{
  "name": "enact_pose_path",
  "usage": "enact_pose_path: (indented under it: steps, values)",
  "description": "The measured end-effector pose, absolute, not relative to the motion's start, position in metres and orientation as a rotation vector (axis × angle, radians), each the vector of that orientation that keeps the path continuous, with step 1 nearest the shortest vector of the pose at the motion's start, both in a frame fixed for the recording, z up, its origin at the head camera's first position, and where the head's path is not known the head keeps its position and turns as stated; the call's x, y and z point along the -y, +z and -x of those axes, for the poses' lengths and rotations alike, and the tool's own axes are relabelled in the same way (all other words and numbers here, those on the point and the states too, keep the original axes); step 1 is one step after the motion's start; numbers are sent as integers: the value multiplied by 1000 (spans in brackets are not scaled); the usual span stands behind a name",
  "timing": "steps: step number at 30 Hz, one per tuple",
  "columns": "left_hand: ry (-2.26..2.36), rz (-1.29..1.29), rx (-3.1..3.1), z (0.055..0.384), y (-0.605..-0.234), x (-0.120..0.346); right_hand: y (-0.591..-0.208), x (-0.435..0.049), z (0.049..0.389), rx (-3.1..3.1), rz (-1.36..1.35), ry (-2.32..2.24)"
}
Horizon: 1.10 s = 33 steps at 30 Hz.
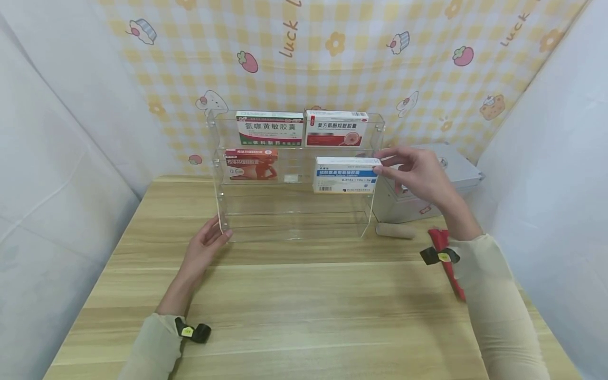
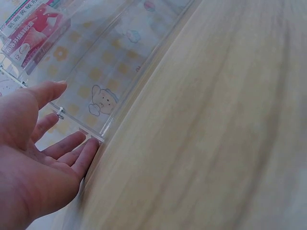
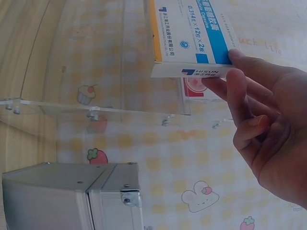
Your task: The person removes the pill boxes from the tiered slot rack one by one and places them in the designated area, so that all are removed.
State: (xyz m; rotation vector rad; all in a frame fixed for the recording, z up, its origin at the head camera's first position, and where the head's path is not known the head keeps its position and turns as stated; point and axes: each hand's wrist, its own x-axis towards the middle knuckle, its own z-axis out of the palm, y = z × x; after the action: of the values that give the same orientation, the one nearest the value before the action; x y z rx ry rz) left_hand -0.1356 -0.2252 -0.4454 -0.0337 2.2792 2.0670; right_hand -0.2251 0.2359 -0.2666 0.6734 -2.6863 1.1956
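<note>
A clear acrylic tiered rack (image 1: 294, 217) stands on the wooden table. My right hand (image 1: 418, 174) pinches a white and blue medicine box (image 1: 347, 174) by its right end, thumb in front. The box is at the right of the rack's second tier; the right wrist view shows its end panel facing the camera. My left hand (image 1: 201, 248) is at the rack's lower left corner, its fingertips touching the side panel (image 2: 93, 134). On the top tier sit a green and white box (image 1: 269, 129) and a red and white box (image 1: 336, 130). An orange-red box (image 1: 250, 164) sits at second-tier left.
Right of the rack stands a silver metal case (image 1: 427, 190). A beige cylinder (image 1: 395, 230) lies in front of the case. Something flat and red (image 1: 446, 258) lies partly under the right forearm. Behind hangs a yellow checked cloth (image 1: 332, 68); white curtains flank the table (image 1: 294, 306).
</note>
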Motion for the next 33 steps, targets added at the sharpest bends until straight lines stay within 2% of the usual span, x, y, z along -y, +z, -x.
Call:
enact_pose_path:
  steps: [13, 22, 33]
  values:
    - [2065, 45, -2298, 147, -473, 233, -279, -238, 224, 2708, -650, 1238]
    - [2049, 62, -2321, 147, -475, 234, -287, -239, 222, 2746, -632, 1276]
    - [2036, 69, -2311, 149, -477, 235, -275, -224, 199, 2780, -666, 1285]
